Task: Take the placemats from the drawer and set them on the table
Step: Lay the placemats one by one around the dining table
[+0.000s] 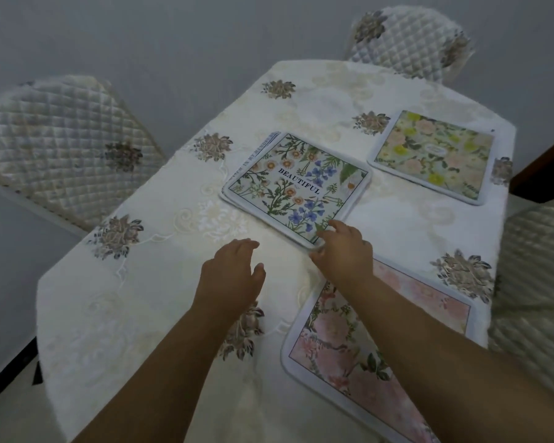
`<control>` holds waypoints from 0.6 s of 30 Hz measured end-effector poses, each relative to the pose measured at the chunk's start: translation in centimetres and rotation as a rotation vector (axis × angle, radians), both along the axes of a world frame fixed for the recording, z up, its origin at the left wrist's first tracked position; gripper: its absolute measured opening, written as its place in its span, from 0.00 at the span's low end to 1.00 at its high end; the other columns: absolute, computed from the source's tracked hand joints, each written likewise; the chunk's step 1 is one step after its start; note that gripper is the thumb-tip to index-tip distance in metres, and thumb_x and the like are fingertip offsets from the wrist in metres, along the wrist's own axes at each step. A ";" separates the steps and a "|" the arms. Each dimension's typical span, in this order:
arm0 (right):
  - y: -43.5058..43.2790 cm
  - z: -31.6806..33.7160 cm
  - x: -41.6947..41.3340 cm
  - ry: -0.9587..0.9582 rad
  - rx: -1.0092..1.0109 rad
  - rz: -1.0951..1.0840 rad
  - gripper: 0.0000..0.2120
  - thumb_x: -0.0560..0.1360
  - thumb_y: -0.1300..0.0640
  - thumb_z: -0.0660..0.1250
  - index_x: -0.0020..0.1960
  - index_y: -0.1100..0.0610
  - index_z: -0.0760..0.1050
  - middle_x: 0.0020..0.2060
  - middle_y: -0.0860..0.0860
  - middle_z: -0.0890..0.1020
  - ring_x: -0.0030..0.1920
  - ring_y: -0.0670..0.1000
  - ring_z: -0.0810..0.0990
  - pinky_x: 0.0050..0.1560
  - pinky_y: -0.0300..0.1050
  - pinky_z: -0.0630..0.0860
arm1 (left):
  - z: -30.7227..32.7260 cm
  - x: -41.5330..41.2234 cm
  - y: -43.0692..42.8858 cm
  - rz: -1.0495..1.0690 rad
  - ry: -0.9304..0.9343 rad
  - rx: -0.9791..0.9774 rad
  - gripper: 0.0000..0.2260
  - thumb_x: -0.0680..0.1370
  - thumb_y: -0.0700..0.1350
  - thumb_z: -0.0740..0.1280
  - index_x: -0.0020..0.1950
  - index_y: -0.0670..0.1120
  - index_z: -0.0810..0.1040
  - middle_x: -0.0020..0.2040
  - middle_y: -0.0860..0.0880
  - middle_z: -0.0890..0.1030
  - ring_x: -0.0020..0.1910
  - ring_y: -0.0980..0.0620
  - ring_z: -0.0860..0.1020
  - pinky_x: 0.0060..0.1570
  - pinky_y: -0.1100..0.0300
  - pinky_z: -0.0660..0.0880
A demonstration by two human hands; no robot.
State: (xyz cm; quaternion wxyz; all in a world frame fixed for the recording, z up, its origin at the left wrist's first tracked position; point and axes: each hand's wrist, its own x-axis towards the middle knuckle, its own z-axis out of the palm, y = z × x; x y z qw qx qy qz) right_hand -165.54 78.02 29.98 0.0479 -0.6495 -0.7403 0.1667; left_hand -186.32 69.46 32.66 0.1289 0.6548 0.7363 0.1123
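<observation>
Wildflower placemat (296, 187) reading BEAUTIFUL lies mid-way across the table (141, 282), stacked on a second mat (260, 152). Right hand (344, 251) grips its near corner, fingers (333, 224) curled over the edge. Left hand (231, 273) hovers beside, relaxed, holding nothing. Yellow placemat (432, 155) lies far right, pink placemat (330, 340) near right.

The BEAUTIFUL placemat (296, 183) is pinched at its near corner by the right hand (344, 251); the left hand (231, 273) is seen beside it, fingers relaxed.

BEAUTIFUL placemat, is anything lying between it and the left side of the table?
Nothing visible does. The right hand grips the BEAUTIFUL placemat at its near corner; left of it lies only tablecloth, with the left hand hovering open above.
</observation>
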 end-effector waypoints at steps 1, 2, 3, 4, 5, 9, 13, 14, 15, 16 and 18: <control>0.6 -0.6 -0.4 -0.018 -0.014 0.007 0.19 0.72 0.49 0.68 0.63 0.45 0.77 0.74 0.48 0.67 0.71 0.56 0.65 0.66 0.57 0.65 | -0.3 -0.1 0.3 -0.002 -0.005 0.003 0.20 0.79 0.51 0.63 0.71 0.49 0.71 0.69 0.50 0.74 0.67 0.47 0.71 0.61 0.50 0.70; 1.1 -1.2 -0.7 -0.036 -0.018 0.012 0.17 0.72 0.50 0.68 0.61 0.45 0.78 0.74 0.48 0.66 0.71 0.56 0.64 0.66 0.57 0.64 | -0.6 -0.2 0.6 -0.005 -0.012 0.004 0.20 0.79 0.51 0.64 0.71 0.49 0.71 0.68 0.50 0.74 0.67 0.47 0.71 0.61 0.49 0.70; 1.4 -1.7 -0.9 -0.050 -0.009 0.015 0.16 0.72 0.51 0.67 0.59 0.45 0.80 0.73 0.48 0.67 0.71 0.56 0.64 0.65 0.57 0.63 | -0.8 -0.2 0.7 -0.007 -0.016 0.006 0.20 0.79 0.50 0.64 0.70 0.49 0.72 0.68 0.49 0.75 0.67 0.47 0.72 0.61 0.49 0.70; 1.6 -2.1 -1.0 -0.055 0.005 0.017 0.14 0.72 0.52 0.67 0.57 0.45 0.81 0.72 0.47 0.68 0.71 0.56 0.64 0.65 0.56 0.63 | -1.0 -0.3 0.8 -0.007 -0.019 0.007 0.20 0.79 0.50 0.64 0.70 0.49 0.72 0.68 0.49 0.75 0.66 0.47 0.72 0.60 0.48 0.70; 1.8 -2.4 -1.2 -0.050 0.021 0.017 0.14 0.73 0.53 0.67 0.57 0.45 0.82 0.72 0.47 0.69 0.71 0.57 0.63 0.65 0.56 0.62 | -1.3 -0.5 0.9 -0.005 -0.020 0.006 0.20 0.79 0.51 0.64 0.70 0.49 0.72 0.68 0.49 0.75 0.66 0.46 0.72 0.60 0.48 0.70; 2.3 -2.3 -1.7 0.003 0.086 0.032 0.11 0.77 0.51 0.65 0.55 0.45 0.83 0.71 0.44 0.71 0.72 0.56 0.64 0.66 0.56 0.62 | -1.3 -0.9 0.9 0.047 -0.040 -0.036 0.19 0.80 0.51 0.63 0.71 0.50 0.72 0.68 0.49 0.76 0.67 0.46 0.72 0.62 0.48 0.69; 1.9 0.7 -3.5 0.121 0.179 0.070 0.09 0.78 0.51 0.65 0.53 0.47 0.84 0.69 0.43 0.73 0.69 0.57 0.66 0.62 0.56 0.64 | -0.5 -1.6 1.2 0.134 -0.105 -0.073 0.17 0.81 0.52 0.58 0.69 0.51 0.73 0.64 0.50 0.79 0.63 0.46 0.75 0.61 0.48 0.72; 1.4 1.6 -4.3 0.151 0.198 0.096 0.09 0.78 0.51 0.65 0.52 0.47 0.84 0.68 0.43 0.73 0.68 0.57 0.66 0.61 0.56 0.65 | -0.2 -1.9 1.2 0.174 -0.159 -0.073 0.17 0.82 0.52 0.57 0.68 0.51 0.74 0.63 0.50 0.79 0.62 0.46 0.76 0.61 0.48 0.72; 0.8 2.5 -5.1 0.176 0.209 0.124 0.09 0.78 0.51 0.65 0.52 0.47 0.84 0.68 0.43 0.74 0.67 0.57 0.66 0.60 0.56 0.65 | 0.1 -2.3 1.2 0.219 -0.229 -0.074 0.17 0.82 0.53 0.56 0.67 0.51 0.75 0.62 0.50 0.80 0.61 0.46 0.77 0.60 0.47 0.73; 0.0 3.3 -5.9 0.198 0.215 0.150 0.09 0.78 0.51 0.65 0.53 0.47 0.84 0.68 0.43 0.74 0.67 0.56 0.66 0.59 0.55 0.64 | 0.4 -2.6 1.2 0.265 -0.307 -0.079 0.17 0.82 0.53 0.55 0.66 0.51 0.75 0.61 0.49 0.80 0.59 0.46 0.77 0.60 0.48 0.73; -2.1 4.2 -7.4 0.238 0.211 0.202 0.09 0.78 0.51 0.66 0.53 0.46 0.84 0.68 0.43 0.74 0.66 0.56 0.66 0.58 0.54 0.64 | 0.6 -3.5 1.2 0.385 -0.480 -0.109 0.18 0.83 0.56 0.54 0.62 0.49 0.77 0.57 0.47 0.81 0.56 0.47 0.77 0.56 0.52 0.72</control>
